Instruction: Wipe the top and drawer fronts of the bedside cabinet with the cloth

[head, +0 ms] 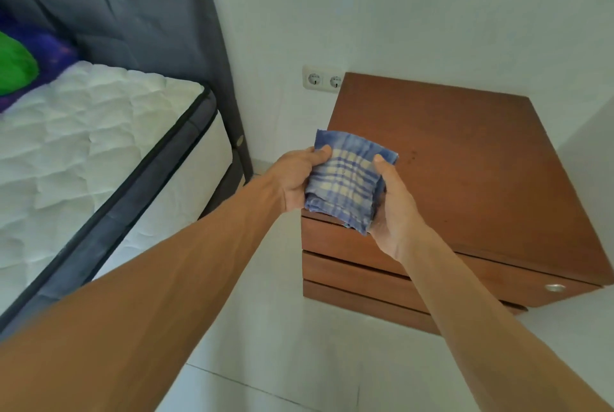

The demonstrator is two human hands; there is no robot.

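A brown wooden bedside cabinet [465, 159] stands against the white wall, its bare top facing me and its drawer fronts [345, 275] stacked below the front edge. A folded blue and cream checked cloth [349, 179] hangs in the air over the cabinet's front left corner. My left hand [295, 179] grips the cloth's left side with the thumb on top. My right hand [395, 212] holds its right side from below. One round metal knob [555, 287] shows on the top drawer at the right.
A bed with a white quilted mattress [83, 152] and a dark grey headboard [159, 12] stands to the left. A double wall socket [322, 80] sits behind the cabinet's left corner. Pale floor tiles [299, 361] lie in front.
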